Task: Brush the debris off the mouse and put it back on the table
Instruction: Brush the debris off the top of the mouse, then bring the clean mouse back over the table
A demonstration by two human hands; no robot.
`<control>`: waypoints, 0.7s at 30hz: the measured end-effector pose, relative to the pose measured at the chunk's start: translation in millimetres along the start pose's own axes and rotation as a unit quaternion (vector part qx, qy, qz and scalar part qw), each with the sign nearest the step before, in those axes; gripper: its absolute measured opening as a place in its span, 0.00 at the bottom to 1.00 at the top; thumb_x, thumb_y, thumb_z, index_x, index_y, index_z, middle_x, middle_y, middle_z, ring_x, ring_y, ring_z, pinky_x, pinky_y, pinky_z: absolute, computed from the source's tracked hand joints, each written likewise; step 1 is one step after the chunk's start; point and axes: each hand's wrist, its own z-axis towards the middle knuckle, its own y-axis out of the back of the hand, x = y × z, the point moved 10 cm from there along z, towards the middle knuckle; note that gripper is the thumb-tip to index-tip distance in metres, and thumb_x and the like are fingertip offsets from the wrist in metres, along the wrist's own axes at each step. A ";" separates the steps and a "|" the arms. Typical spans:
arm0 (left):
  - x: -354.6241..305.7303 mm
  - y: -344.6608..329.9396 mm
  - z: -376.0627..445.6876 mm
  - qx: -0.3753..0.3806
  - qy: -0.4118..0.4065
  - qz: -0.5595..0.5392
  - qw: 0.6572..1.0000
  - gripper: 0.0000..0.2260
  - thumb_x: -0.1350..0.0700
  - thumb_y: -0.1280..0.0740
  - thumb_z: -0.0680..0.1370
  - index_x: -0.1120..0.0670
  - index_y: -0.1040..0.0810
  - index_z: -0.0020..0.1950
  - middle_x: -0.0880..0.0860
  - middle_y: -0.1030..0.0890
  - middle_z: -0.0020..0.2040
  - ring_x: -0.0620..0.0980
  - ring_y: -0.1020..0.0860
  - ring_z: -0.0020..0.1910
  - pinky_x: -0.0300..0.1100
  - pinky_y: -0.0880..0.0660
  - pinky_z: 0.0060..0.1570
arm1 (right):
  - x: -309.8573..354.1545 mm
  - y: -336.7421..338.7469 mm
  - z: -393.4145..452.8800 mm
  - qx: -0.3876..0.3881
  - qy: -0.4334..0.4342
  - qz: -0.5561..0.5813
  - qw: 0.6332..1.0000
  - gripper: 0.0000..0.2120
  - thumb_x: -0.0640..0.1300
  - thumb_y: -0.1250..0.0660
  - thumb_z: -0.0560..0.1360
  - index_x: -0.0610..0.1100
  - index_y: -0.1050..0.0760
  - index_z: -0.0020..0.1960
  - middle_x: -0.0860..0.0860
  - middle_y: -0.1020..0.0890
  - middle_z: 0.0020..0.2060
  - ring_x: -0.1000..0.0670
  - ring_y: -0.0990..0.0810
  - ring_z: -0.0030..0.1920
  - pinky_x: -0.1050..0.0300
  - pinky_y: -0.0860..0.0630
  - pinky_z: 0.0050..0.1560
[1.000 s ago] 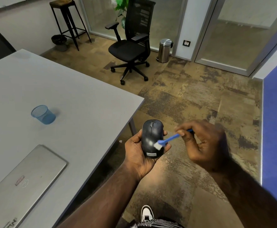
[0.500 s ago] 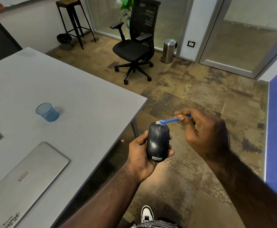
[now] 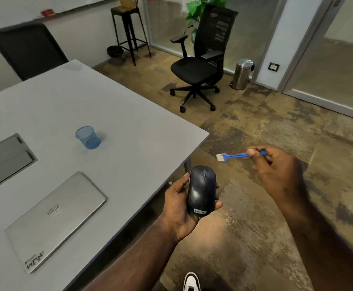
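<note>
A black computer mouse [image 3: 201,191] lies in my left hand [image 3: 178,206], whose fingers and thumb curl round its sides; it is held over the floor just off the corner of the grey table [image 3: 129,127]. My right hand [image 3: 276,171] pinches a small blue brush [image 3: 234,156] by its handle. The white bristles point left and hang in the air above and to the right of the mouse, apart from it.
On the table stand a small blue mesh cup [image 3: 88,137] and a closed silver laptop [image 3: 55,221], with a cable hatch [image 3: 5,156] at the left edge. A black office chair [image 3: 200,68] and a steel bin [image 3: 241,73] stand on the carpet beyond.
The brush swept from the mouse's lower body up to its front end, then lifted off and away to the upper right. The mouse stays in my left hand.
</note>
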 end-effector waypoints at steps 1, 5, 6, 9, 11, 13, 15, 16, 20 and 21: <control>-5.2 3.8 -2.2 -0.006 -0.007 -0.005 1.000 0.26 0.44 0.35 0.74 0.62 0.22 0.65 0.64 0.20 0.56 0.60 0.20 0.46 0.55 0.21 0.47 | -14.3 -6.5 1.1 0.002 -0.046 0.063 0.997 0.07 0.52 0.31 0.77 0.51 0.16 0.51 0.56 0.16 0.32 0.58 0.18 0.32 0.63 0.22 0.32; -31.9 28.1 -15.9 -0.055 -0.059 -0.030 0.996 0.24 0.54 0.28 0.68 0.64 0.21 0.60 0.65 0.20 0.55 0.62 0.20 0.46 0.56 0.19 0.46 | -51.2 -62.1 -10.2 0.064 -0.217 0.278 0.934 0.04 0.47 0.27 0.76 0.49 0.16 0.48 0.51 0.15 0.33 0.57 0.18 0.31 0.62 0.20 0.35; -38.8 35.5 -19.6 -0.070 -0.068 -0.036 0.995 0.23 0.55 0.28 0.67 0.65 0.21 0.59 0.65 0.20 0.54 0.61 0.20 0.45 0.56 0.19 0.47 | -52.2 -80.6 -16.2 0.090 -0.246 0.307 0.915 0.04 0.45 0.27 0.76 0.46 0.16 0.50 0.51 0.16 0.33 0.57 0.19 0.31 0.61 0.20 0.36; -61.5 59.2 -30.8 -0.107 -0.091 -0.060 0.988 0.25 0.57 0.29 0.68 0.65 0.24 0.63 0.65 0.20 0.55 0.60 0.20 0.46 0.56 0.21 0.48 | -39.8 -139.3 -39.0 0.171 -0.323 0.379 0.850 0.07 0.38 0.29 0.75 0.41 0.18 0.53 0.50 0.16 0.36 0.57 0.20 0.31 0.62 0.20 0.34; -78.2 75.2 -39.2 -0.131 -0.108 -0.078 0.982 0.26 0.58 0.31 0.70 0.65 0.27 0.66 0.66 0.21 0.57 0.61 0.21 0.48 0.54 0.21 0.47 | -25.3 -173.9 -55.4 0.213 -0.380 0.412 0.801 0.08 0.38 0.30 0.75 0.40 0.19 0.54 0.48 0.15 0.38 0.57 0.20 0.31 0.62 0.21 0.32; -95.3 91.0 -47.2 -0.148 -0.126 -0.100 0.976 0.25 0.59 0.33 0.72 0.65 0.29 0.68 0.67 0.22 0.61 0.63 0.22 0.53 0.54 0.21 0.48 | -10.9 -201.6 -68.9 0.240 -0.421 0.418 0.768 0.07 0.40 0.31 0.76 0.39 0.19 0.53 0.49 0.15 0.36 0.57 0.20 0.30 0.63 0.21 0.30; -112.2 108.7 -55.3 -0.165 -0.142 -0.112 0.970 0.22 0.60 0.34 0.74 0.65 0.28 0.67 0.67 0.22 0.63 0.63 0.23 0.56 0.52 0.21 0.49 | 2.2 -225.5 -78.3 0.249 -0.449 0.412 0.753 0.07 0.42 0.31 0.76 0.40 0.19 0.50 0.50 0.17 0.32 0.55 0.22 0.31 0.62 0.22 0.28; -120.2 117.4 -59.1 -0.172 -0.148 -0.118 0.967 0.21 0.60 0.34 0.75 0.64 0.28 0.67 0.68 0.22 0.62 0.64 0.22 0.56 0.52 0.20 0.49 | 9.3 -236.9 -82.4 0.251 -0.459 0.411 0.747 0.07 0.43 0.30 0.75 0.40 0.19 0.50 0.50 0.18 0.32 0.55 0.23 0.31 0.62 0.22 0.28; -151.0 153.7 -71.4 -0.192 -0.167 -0.127 0.959 0.13 0.62 0.33 0.75 0.61 0.24 0.59 0.67 0.21 0.58 0.65 0.22 0.57 0.57 0.23 0.56 | 45.5 -283.0 -98.2 0.288 -0.469 0.431 0.715 0.13 0.43 0.29 0.71 0.41 0.19 0.53 0.49 0.16 0.35 0.54 0.20 0.31 0.60 0.21 0.30; -159.8 162.6 -74.2 -0.196 -0.174 -0.120 0.958 0.12 0.62 0.32 0.75 0.61 0.23 0.58 0.65 0.20 0.57 0.64 0.22 0.57 0.58 0.25 0.60 | 54.6 -293.8 -101.3 0.302 -0.465 0.436 0.709 0.15 0.43 0.29 0.70 0.41 0.19 0.55 0.49 0.15 0.36 0.54 0.19 0.32 0.60 0.21 0.31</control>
